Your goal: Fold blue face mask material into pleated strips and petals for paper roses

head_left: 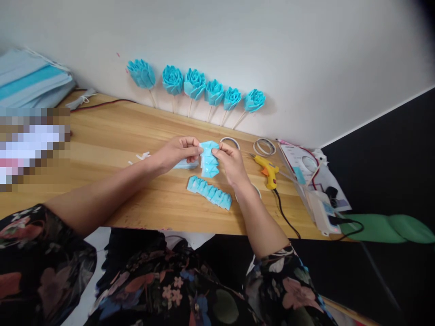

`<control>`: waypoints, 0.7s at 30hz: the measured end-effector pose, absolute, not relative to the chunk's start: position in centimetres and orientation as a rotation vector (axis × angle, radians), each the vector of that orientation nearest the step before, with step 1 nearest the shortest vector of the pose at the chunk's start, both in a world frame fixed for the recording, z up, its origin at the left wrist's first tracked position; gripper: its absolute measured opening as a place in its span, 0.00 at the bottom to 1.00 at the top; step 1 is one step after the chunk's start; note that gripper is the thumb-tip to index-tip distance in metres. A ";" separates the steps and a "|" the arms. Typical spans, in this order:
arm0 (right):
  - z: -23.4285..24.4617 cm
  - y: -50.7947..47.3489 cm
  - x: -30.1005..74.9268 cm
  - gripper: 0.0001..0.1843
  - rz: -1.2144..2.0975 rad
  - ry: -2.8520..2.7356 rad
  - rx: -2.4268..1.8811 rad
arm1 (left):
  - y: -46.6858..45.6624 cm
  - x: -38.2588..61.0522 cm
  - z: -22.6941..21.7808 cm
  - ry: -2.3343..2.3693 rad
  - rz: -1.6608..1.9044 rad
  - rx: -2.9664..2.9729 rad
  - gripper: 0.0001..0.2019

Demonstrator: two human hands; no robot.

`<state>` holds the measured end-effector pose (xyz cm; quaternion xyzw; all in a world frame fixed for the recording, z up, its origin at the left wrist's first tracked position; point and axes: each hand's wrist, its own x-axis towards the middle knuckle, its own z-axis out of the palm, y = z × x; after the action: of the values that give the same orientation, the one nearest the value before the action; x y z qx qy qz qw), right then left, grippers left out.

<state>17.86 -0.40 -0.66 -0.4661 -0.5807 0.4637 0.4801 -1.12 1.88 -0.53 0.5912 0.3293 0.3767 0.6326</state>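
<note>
Between my two hands hangs a strip of folded light-blue petals, held above the wooden table. My left hand pinches its upper left edge. On the upper right side, my right hand grips it with thumb and fingers. A second strip of overlapping blue petals lies on the table just below. Partly hidden behind my left hand is a flat light-blue piece. Several blue flowers on sticks lean against the wall beyond my hands.
A yellow glue gun lies to the right, its black cord running over the table edge. Tape rolls are near the wall. A white power strip sits at the right edge. Blue face masks are stacked at the far left; white scraps lie nearby.
</note>
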 end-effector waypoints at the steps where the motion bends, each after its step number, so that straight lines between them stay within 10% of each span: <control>1: -0.7 -0.4 17.9 0.16 1.125 -1.421 -1.141 | 1.9 -1.1 -0.5 0.757 0.854 1.351 0.11; 21: -0.6 -0.3 18.4 0.20 1.093 -1.490 -1.017 | 2.2 -1.3 -0.8 0.796 0.945 1.353 0.12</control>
<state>18.41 -0.27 -0.59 -0.4194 -0.6143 0.4506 0.4936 -1.31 2.22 -0.77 0.5859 0.3445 0.4089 0.6089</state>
